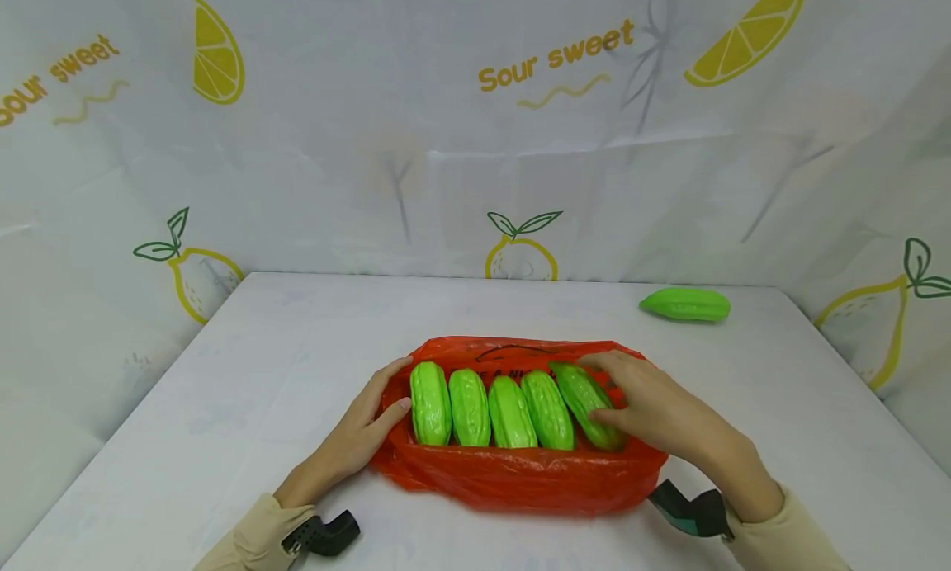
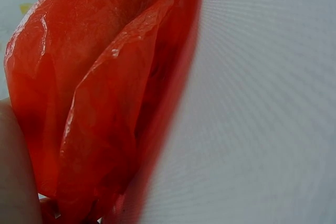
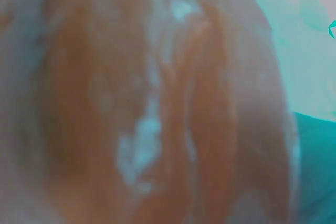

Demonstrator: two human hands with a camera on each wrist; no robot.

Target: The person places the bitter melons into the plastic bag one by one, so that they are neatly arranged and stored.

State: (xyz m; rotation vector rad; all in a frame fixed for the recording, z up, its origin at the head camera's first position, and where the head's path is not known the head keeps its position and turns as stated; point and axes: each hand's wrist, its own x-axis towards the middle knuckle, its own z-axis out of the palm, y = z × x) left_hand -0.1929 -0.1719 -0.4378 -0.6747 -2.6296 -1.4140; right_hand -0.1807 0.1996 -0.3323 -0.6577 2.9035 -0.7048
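Note:
A red plastic bag (image 1: 520, 480) lies with its mouth wide open on the table, black print showing on its inside. Several bright green bitter melons (image 1: 513, 412) are lined up side by side in it. At the bag's left edge, my left hand (image 1: 364, 427) holds the plastic, thumb over the rim; the left wrist view shows the bag's folded red side (image 2: 105, 87) close up. My right hand (image 1: 654, 402) grips the rightmost bitter melon (image 1: 583, 398), which leans aslant at the bag's right end. The right wrist view is blurred, filled by reddish, shiny plastic (image 3: 157, 103).
One more bitter melon (image 1: 687, 304) lies outside the bag, near the table's back right edge. A white table (image 1: 297, 332) carries everything. Behind and at both sides hangs a white cloth (image 1: 334, 125) with lemon prints.

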